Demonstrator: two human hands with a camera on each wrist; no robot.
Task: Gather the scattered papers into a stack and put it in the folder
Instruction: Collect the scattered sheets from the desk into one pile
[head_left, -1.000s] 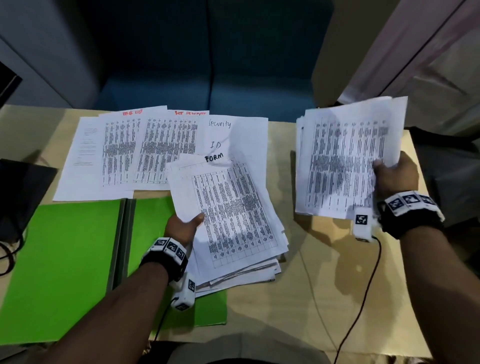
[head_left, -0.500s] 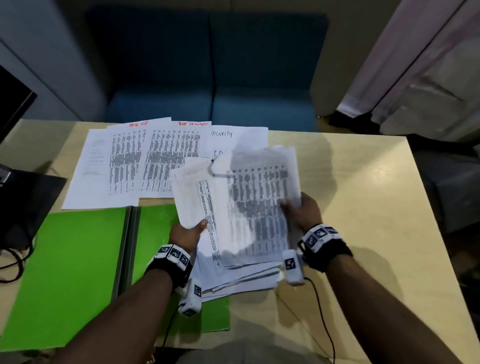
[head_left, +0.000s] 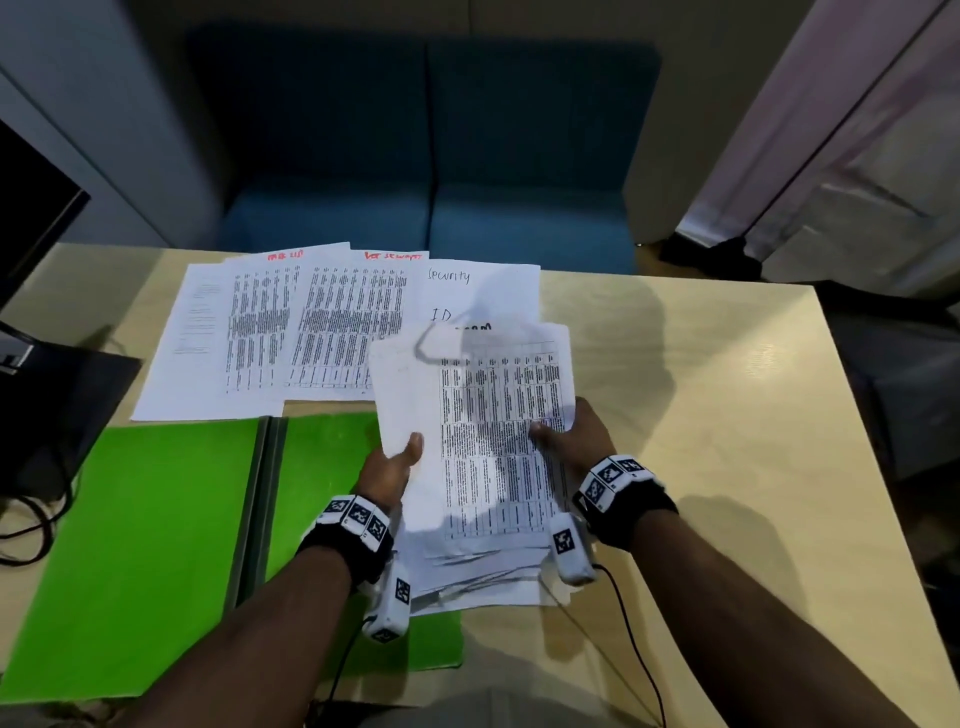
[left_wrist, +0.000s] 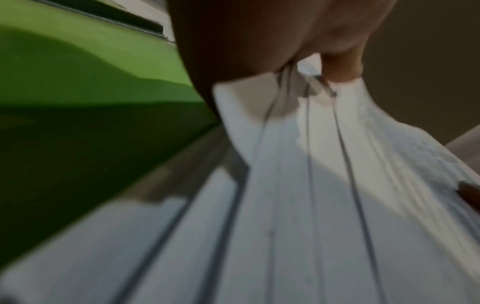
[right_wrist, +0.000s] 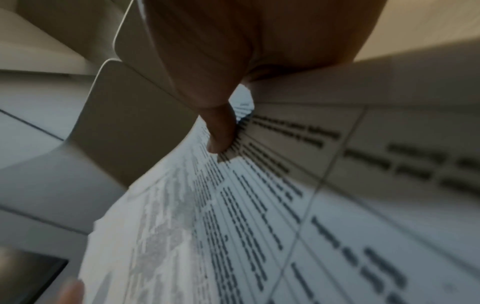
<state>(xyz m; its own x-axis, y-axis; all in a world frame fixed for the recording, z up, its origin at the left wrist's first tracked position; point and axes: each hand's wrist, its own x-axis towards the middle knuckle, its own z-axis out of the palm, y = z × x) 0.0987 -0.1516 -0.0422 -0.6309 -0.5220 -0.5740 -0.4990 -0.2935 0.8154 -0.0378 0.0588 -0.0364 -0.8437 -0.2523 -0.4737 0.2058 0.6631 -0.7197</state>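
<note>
A loose stack of printed papers (head_left: 488, 457) sits in front of me, over the right half of the open green folder (head_left: 140, 545). My left hand (head_left: 392, 467) grips its left edge, thumb on top. My right hand (head_left: 576, 441) grips the right edge, thumb pressed on the top table-printed sheet. Close up, the left hand (left_wrist: 259, 41) pinches the fanned paper edges (left_wrist: 298, 164), and the right thumb (right_wrist: 221, 131) presses the printed sheet (right_wrist: 259, 205). Several more sheets (head_left: 291, 332) lie spread flat beyond the folder, one handwritten "Security ID" (head_left: 483, 291).
The beige table (head_left: 701, 415) continues bare to the right of the stack. A dark laptop or case (head_left: 52, 405) with cables lies at the left edge. A blue sofa (head_left: 426, 156) stands behind the table. Wrist cables trail toward me.
My right hand carried its bundle of sheets from the right side of the table leftward onto the pile held by the left hand. Both hands now hold one combined stack.
</note>
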